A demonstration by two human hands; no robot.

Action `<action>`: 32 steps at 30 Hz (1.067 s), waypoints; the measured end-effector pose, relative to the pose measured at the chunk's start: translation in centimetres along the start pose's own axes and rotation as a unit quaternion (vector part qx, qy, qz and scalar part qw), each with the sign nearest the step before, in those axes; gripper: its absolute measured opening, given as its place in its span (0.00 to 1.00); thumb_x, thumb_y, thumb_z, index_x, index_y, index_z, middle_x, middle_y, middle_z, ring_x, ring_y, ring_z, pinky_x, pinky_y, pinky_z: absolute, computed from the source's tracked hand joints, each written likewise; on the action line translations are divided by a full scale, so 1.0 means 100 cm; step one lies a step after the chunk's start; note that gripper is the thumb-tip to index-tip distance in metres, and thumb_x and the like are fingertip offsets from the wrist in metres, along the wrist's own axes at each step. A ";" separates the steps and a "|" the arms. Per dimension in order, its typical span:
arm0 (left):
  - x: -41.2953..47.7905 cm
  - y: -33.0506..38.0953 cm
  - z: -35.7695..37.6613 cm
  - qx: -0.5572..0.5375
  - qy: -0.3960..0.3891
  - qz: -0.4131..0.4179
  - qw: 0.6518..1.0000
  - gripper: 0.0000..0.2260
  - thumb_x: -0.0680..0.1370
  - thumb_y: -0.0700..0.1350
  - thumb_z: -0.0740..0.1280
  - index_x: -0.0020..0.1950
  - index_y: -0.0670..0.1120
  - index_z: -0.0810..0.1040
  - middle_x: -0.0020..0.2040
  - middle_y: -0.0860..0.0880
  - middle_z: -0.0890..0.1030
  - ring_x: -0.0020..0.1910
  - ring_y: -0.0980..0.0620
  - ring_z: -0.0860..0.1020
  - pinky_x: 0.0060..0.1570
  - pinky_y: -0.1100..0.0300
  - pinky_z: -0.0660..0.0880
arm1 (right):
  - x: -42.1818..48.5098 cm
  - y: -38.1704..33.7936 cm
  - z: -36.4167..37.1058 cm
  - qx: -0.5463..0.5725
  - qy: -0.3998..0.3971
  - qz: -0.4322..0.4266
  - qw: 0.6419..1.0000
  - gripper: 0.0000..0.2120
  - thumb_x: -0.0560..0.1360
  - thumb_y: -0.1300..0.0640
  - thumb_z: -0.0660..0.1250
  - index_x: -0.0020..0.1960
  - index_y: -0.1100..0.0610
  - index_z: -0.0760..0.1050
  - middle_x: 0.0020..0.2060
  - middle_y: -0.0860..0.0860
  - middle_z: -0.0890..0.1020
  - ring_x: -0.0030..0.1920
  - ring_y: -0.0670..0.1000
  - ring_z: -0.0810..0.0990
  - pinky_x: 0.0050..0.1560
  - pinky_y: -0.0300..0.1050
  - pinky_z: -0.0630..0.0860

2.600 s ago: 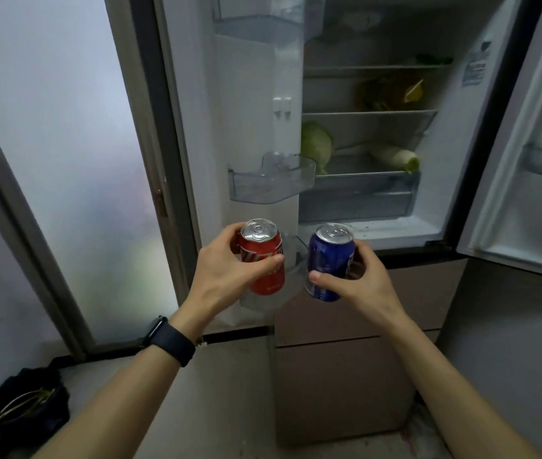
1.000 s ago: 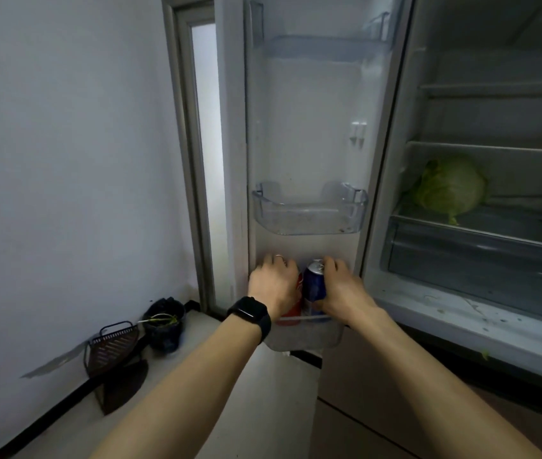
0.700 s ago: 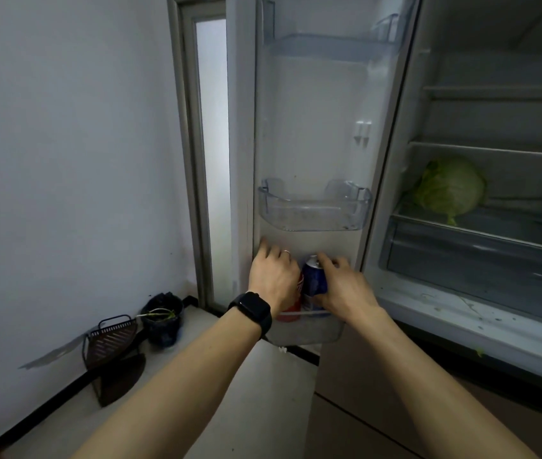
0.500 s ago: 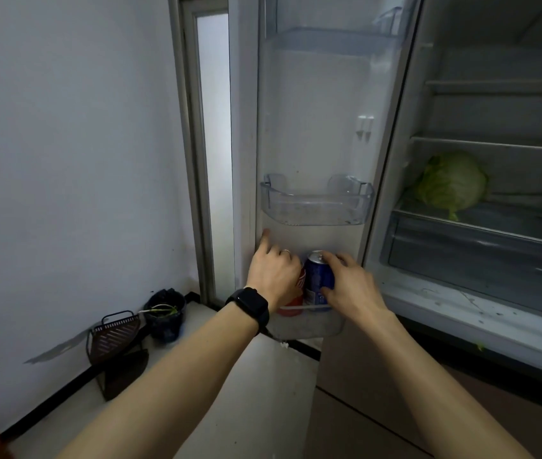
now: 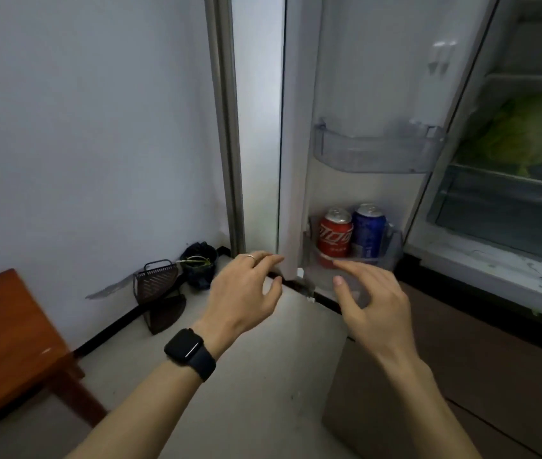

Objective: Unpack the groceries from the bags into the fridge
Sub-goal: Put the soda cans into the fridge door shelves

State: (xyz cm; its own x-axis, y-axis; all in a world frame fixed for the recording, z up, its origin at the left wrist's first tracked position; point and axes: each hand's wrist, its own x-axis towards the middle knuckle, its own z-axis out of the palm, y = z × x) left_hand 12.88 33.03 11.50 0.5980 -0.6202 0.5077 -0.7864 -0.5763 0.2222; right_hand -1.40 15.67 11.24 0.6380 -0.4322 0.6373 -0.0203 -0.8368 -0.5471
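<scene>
Red can [image 5: 335, 238] and blue can [image 5: 368, 231] upright, side by side and touching, red to the left, in the lowest door bin [image 5: 390, 251] of the open fridge door [image 5: 375, 77]. Both well seated behind the clear front wall, tops showing above it. Above them a middle door bin [image 5: 375, 154], nothing visible in it. Farther right, inside the fridge, a green cabbage [image 5: 524, 130] on a shelf [image 5: 508, 175], blurred.

Left hand [image 5: 246, 293] near and to the left of the bin, fingers spread and loosely curled, gripping nothing; black watch [image 5: 190, 352] on that wrist, a ring on one finger. Right hand [image 5: 372, 299] just in front of the bin, likewise spread and holding nothing, clear of the cans.

Step in hand, by the look of it: release finished, withdrawal from the door. Best done by drawing both hands straight back and slightly up, clear of the bin's front wall, so as not to knock the door or tip a can. Worth a glance to confirm neither can leans. No bags in sight here, so a turn away for the next item probably needed; wooden table [image 5: 4, 326] at near left, dark basket [image 5: 157, 283] and pot [image 5: 198, 263] on the floor by the wall.
</scene>
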 end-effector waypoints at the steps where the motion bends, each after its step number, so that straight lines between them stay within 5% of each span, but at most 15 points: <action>1: -0.021 -0.019 0.000 0.008 -0.022 -0.027 0.999 0.19 0.79 0.54 0.64 0.70 0.54 0.76 0.65 0.54 0.79 0.64 0.53 0.75 0.61 0.56 0.74 | -0.013 -0.011 0.016 0.004 -0.018 -0.004 1.000 0.13 0.78 0.52 0.68 0.61 0.51 0.81 0.56 0.43 0.82 0.60 0.45 0.76 0.62 0.43 0.70; 7: -0.158 -0.131 -0.031 0.088 -0.100 -0.159 0.978 0.21 0.79 0.55 0.64 0.72 0.54 0.75 0.67 0.51 0.78 0.66 0.51 0.74 0.67 0.51 0.70 | -0.084 -0.090 0.129 -0.013 -0.215 -0.030 0.976 0.16 0.81 0.46 0.63 0.66 0.45 0.78 0.63 0.41 0.79 0.70 0.46 0.68 0.69 0.38 0.61; 15: -0.349 -0.257 -0.149 0.128 -0.110 -0.338 0.926 0.20 0.81 0.54 0.62 0.73 0.55 0.72 0.70 0.53 0.75 0.70 0.52 0.71 0.72 0.50 0.65 | -0.170 -0.260 0.268 0.001 -0.379 -0.141 0.914 0.19 0.82 0.43 0.58 0.71 0.43 0.74 0.69 0.43 0.76 0.74 0.48 0.64 0.73 0.48 0.64; 24: -0.511 -0.355 -0.262 0.166 -0.067 -0.464 0.868 0.21 0.81 0.54 0.62 0.74 0.54 0.71 0.70 0.51 0.75 0.71 0.52 0.70 0.71 0.53 0.63 | -0.244 -0.442 0.363 0.080 -0.447 -0.244 0.857 0.20 0.81 0.45 0.61 0.71 0.47 0.74 0.69 0.46 0.76 0.75 0.51 0.65 0.74 0.50 0.63; 32: -0.566 -0.432 -0.310 0.166 -0.033 -0.514 0.841 0.20 0.80 0.54 0.63 0.73 0.54 0.73 0.69 0.52 0.76 0.69 0.52 0.71 0.70 0.53 0.65 | -0.267 -0.528 0.439 0.117 -0.473 -0.304 0.819 0.21 0.80 0.45 0.63 0.71 0.50 0.74 0.67 0.47 0.77 0.73 0.52 0.67 0.71 0.49 0.66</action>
State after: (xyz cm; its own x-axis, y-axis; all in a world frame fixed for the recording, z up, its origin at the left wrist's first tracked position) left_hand 8.20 109.49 -0.98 0.9513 0.2749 0.1395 0.2315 -0.9358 0.2658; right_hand 16.47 86.09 -0.71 0.7881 0.5866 0.1865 0.6002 -0.6652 -0.4441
